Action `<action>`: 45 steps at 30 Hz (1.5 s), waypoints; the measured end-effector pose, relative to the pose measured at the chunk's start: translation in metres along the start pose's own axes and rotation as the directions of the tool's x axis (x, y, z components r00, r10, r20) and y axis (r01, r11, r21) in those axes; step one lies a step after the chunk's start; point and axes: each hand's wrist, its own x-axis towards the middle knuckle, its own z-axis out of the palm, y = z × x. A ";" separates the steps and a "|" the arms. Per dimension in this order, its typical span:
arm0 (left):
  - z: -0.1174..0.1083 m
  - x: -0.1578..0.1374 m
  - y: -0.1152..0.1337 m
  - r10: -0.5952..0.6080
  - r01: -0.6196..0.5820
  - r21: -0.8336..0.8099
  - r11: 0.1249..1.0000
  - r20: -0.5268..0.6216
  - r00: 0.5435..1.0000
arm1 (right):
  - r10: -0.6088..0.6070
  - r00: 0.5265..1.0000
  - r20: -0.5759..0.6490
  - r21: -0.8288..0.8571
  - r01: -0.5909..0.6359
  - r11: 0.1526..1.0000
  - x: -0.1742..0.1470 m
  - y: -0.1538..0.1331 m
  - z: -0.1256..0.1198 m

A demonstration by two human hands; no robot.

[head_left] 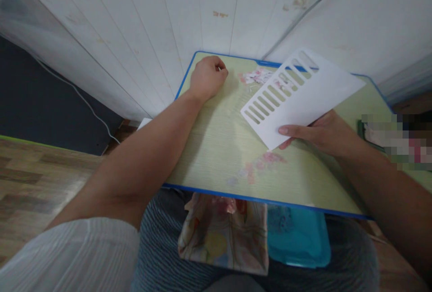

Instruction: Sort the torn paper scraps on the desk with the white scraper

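My right hand [312, 134] grips the near edge of a white sheet [313, 94], thumb on top. A row of rounded slots is cut along one side of the sheet, which is held tilted above the table [209, 157]. Near the table's far left corner is my left hand [209, 76], its fingers curled closed; what they hold, if anything, is hidden. To its right lies a small pile of pink and white cut-out pieces [257, 76], partly behind the sheet. Flat pink and purple pieces [259, 166] lie in a loose line nearer to me.
On my lap, below the table's blue edge, are a patterned cloth bag [224, 238] and a blue translucent plastic container [299, 240]. A dark-edged object, partly blurred out, lies at the table's right [371, 134]. A white panelled wall [216, 13] stands behind the table.
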 end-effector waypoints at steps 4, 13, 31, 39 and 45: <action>0.000 0.000 -0.001 0.005 -0.005 0.013 1.000 -0.013 1.000 | -0.021 1.000 -0.008 -0.026 0.021 0.999 0.001 0.001 0.000; -0.003 0.001 0.002 -0.036 0.036 0.019 0.999 0.004 0.999 | 0.022 0.986 -0.164 -0.033 -0.028 0.999 0.006 0.005 -0.017; -0.005 0.000 0.007 -0.078 0.076 -0.074 0.994 -0.028 0.997 | 0.173 0.920 -0.351 0.015 -0.180 0.984 -0.142 0.013 -0.010; -0.005 0.002 0.009 -0.110 0.109 -0.031 0.994 -0.024 0.994 | 0.222 0.878 -0.423 0.080 -0.208 0.975 -0.143 0.021 -0.010; -0.005 0.002 0.007 -0.086 0.085 -0.038 0.996 -0.027 0.996 | 0.247 0.886 -0.391 0.136 -0.210 0.968 -0.149 0.022 -0.008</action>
